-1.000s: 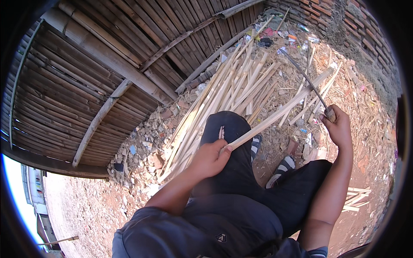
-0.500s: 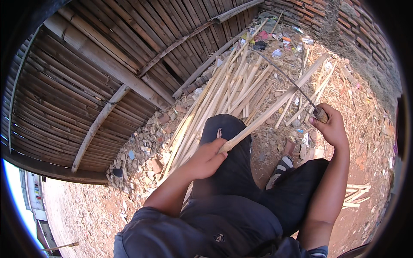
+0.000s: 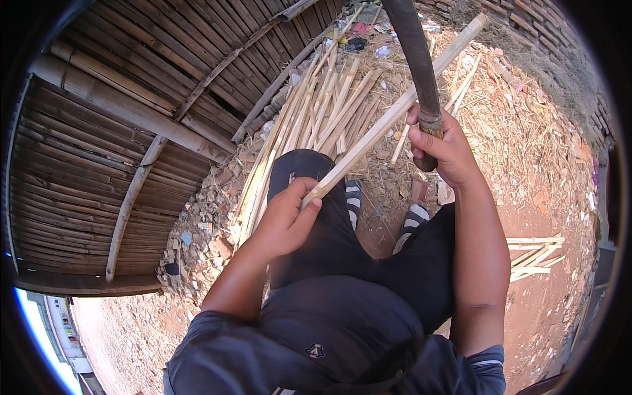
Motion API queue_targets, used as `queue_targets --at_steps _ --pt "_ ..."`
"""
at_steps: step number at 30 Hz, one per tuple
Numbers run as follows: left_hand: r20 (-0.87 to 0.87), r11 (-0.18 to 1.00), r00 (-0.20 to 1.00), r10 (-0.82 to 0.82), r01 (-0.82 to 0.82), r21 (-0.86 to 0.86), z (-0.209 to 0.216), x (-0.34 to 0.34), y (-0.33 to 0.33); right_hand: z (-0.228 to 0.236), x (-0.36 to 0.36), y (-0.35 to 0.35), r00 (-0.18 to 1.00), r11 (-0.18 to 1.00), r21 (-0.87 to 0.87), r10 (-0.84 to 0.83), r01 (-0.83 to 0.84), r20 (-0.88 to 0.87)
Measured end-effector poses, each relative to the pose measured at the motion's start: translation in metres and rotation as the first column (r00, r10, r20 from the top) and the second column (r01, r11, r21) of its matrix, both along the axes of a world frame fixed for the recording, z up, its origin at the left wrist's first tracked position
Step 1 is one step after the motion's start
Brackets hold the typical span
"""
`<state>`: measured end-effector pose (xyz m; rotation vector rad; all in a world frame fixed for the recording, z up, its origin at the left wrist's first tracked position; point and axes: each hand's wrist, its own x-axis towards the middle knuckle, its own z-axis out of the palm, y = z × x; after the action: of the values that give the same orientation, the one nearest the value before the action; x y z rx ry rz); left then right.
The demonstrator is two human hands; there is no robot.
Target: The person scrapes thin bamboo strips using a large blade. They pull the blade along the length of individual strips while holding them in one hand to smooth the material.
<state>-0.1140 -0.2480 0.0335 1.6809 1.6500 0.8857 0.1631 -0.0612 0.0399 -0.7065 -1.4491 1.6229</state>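
Observation:
My left hand point(image 3: 288, 216) grips the near end of a long pale split-bamboo strip point(image 3: 378, 130) beside my left knee. The strip slants away up to the right. My right hand point(image 3: 442, 146) is closed around the wooden handle of a machete point(image 3: 416, 56). Its dark, slightly curved blade points up and away, and its far end runs out of the picture. The blade crosses in front of the strip; whether they touch, I cannot tell. Beyond my left knee lies a pile of similar bamboo strips point(image 3: 320, 112).
A bamboo-slat wall point(image 3: 85, 191) leans over the left side, with rubble point(image 3: 197, 224) along its foot. A brick wall point(image 3: 526, 26) stands at the far right. Straw and scraps of litter cover the ground. A smaller stack of strips point(image 3: 534, 253) lies at the right.
The machete has swung from lying low along the strip to standing raised, its blade now seen broadside. My right hand has come inward to the left. My left hand still holds the strip.

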Motion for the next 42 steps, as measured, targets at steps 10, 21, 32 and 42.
queue_targets --at_steps 10,21,32,42 --pt "-0.010 0.996 0.999 -0.038 0.037 -0.076 0.002 0.017 -0.001 0.002 0.011 0.003 0.969 0.990 0.020 -0.129 0.136 -0.211" --pt "-0.140 0.962 0.990 0.004 -0.042 -0.271 0.000 0.008 -0.023 0.002 0.036 0.026 0.903 0.966 -0.066 -0.257 0.250 -0.344" --pt "0.124 0.950 0.985 0.122 -0.079 -0.302 -0.017 0.006 0.001 -0.007 0.040 0.035 0.836 0.795 0.472 -0.514 0.381 0.191" --pt "0.408 0.924 0.885 0.226 -0.061 -0.378 -0.040 -0.004 0.024 -0.010 -0.005 -0.001 0.587 0.533 0.766 -0.510 -0.359 0.629"
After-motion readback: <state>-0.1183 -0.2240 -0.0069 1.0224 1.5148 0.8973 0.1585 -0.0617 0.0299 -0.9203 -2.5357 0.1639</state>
